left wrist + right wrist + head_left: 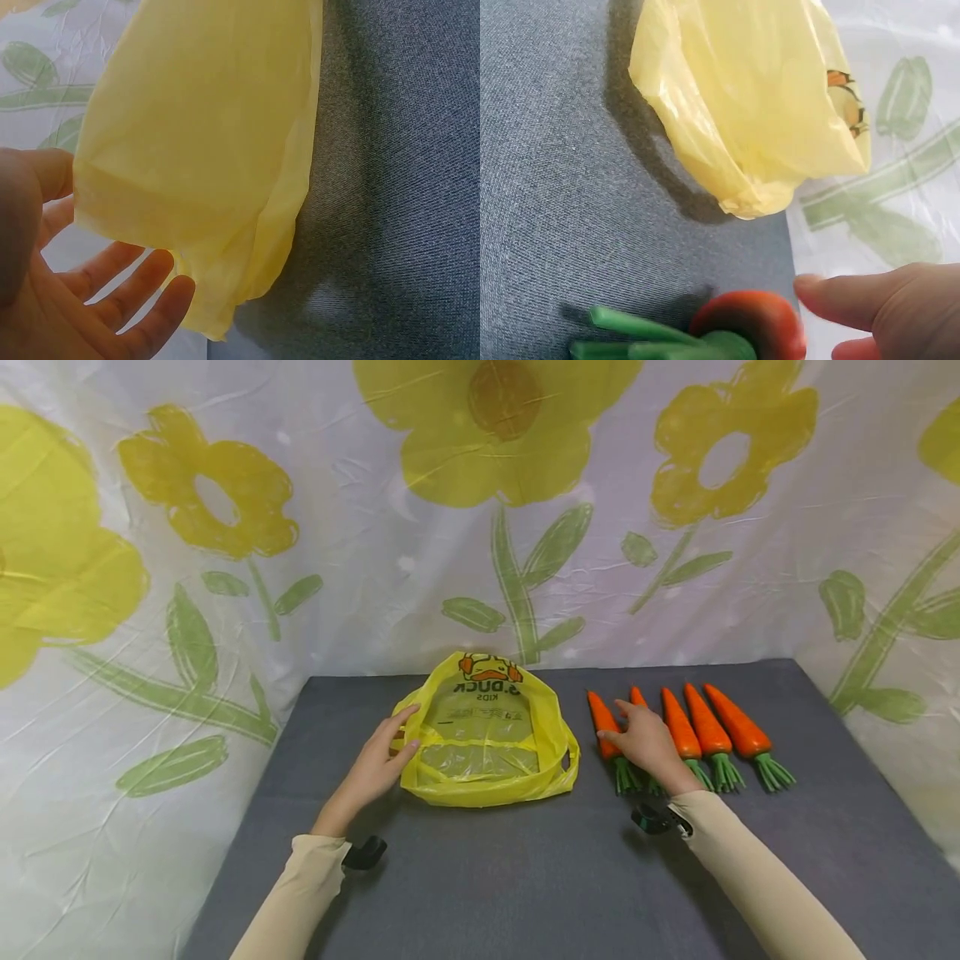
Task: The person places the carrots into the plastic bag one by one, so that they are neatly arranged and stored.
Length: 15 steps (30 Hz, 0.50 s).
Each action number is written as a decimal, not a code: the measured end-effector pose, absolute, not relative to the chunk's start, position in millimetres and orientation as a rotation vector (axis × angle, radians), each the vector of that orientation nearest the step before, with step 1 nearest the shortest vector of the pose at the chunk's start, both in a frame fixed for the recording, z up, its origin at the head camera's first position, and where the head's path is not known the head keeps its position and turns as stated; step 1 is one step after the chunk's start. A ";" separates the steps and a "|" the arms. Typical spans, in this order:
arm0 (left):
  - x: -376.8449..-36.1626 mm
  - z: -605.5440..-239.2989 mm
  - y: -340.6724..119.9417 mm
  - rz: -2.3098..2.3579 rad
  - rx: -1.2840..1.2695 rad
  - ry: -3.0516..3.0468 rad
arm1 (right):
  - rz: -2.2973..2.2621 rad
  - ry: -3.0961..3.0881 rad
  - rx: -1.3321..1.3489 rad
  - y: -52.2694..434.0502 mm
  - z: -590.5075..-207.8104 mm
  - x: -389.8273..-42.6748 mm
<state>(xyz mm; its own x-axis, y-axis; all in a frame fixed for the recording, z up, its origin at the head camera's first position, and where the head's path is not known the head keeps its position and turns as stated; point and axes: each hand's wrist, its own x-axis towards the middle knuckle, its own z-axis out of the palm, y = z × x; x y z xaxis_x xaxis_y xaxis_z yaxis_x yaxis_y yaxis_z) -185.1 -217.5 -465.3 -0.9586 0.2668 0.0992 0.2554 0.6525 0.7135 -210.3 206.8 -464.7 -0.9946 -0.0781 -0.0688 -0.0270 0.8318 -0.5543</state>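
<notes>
A yellow plastic bag (487, 789) with a duck print stands with its wide mouth facing me. My left hand (382, 756) is at the bag's left side, thumb and fingers spread apart. In the left wrist view, the bag's side (195, 112) covers the thumb tip of this hand (82, 307); the other fingers are loosely bent by its lower edge. My right hand (647, 743) is over the leftmost carrots, thumb beside the first carrot (602, 714) and fingers by the second carrot (637, 695), which it partly covers. In the right wrist view, its thumb (840, 300) stretches out near a carrot top (750, 319).
Three more carrots lie to the right of my right hand, with the outermost carrot (738, 722) angled outward. All rest on a dark grey tabletop (525, 877). Behind its back edge hangs a white sheet (390, 593) printed with yellow flowers.
</notes>
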 end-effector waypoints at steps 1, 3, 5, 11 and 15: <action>-185.4 -465.6 -217.5 1.227 0.449 2.841 | -0.864 2.924 -0.086 206.0 -465.2 -210.7; -186.0 -466.9 -217.9 1.224 0.450 2.841 | -0.842 2.921 -0.085 204.1 -466.5 -211.5; -186.5 -467.5 -218.3 1.225 0.447 2.838 | -0.828 2.918 -0.088 202.4 -467.4 -212.0; -188.7 -470.1 -219.2 1.223 0.440 2.846 | -0.823 2.905 -0.119 199.8 -469.6 -213.0; -190.5 -472.0 -219.7 1.200 0.438 2.866 | -0.804 2.907 -0.120 199.7 -470.9 -213.3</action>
<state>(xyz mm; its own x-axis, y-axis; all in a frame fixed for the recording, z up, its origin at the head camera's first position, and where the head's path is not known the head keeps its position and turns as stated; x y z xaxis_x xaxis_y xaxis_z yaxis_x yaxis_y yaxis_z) -190.5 -219.7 -472.0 -0.9609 0.2568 0.1031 0.2537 0.6685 0.6991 -213.3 199.7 -470.9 -0.9892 -0.1093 -0.0975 -0.0437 0.8555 -0.5160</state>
